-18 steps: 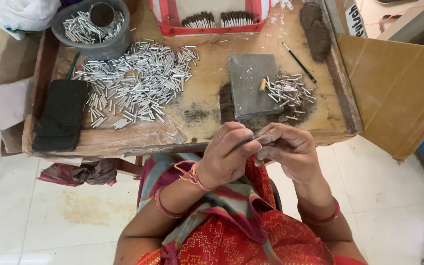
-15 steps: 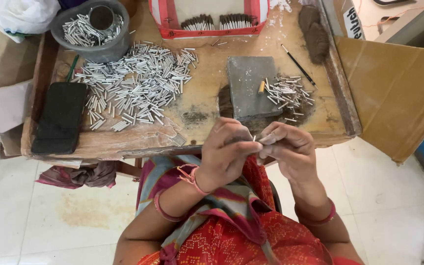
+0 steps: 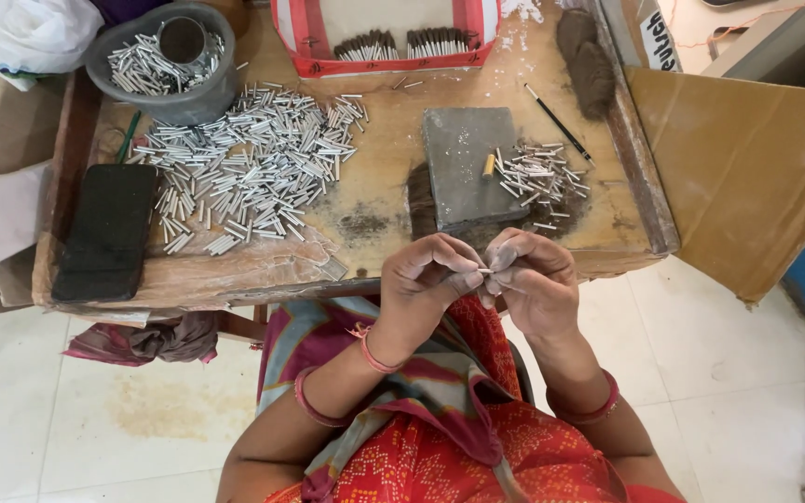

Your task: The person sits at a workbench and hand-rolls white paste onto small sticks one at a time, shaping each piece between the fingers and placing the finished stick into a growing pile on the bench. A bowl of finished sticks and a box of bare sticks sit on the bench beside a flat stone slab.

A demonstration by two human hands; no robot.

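My left hand (image 3: 430,279) and my right hand (image 3: 528,279) meet fingertip to fingertip just in front of the low wooden table's (image 3: 263,275) near edge. Between the fingertips of both hands sits one small pale tube (image 3: 484,271), mostly hidden by the fingers. Beyond my hands lies a grey stone slab (image 3: 463,163) on a patch of dark powder. A small heap of silver-white tubes (image 3: 540,177) rests to the slab's right. A large spread of the same tubes (image 3: 244,172) covers the table's left half.
A grey bowl (image 3: 165,93) with more tubes and a dark cup stands at the back left. A red-edged tray (image 3: 384,61) of dark sticks sits at the back. A black phone (image 3: 109,233), a thin pencil-like stick (image 3: 559,123), a brown lump (image 3: 589,61) and a cardboard sheet (image 3: 747,177) are around.
Both hands have stayed together at the table's near edge; the fingers have shifted slightly around the small tube.
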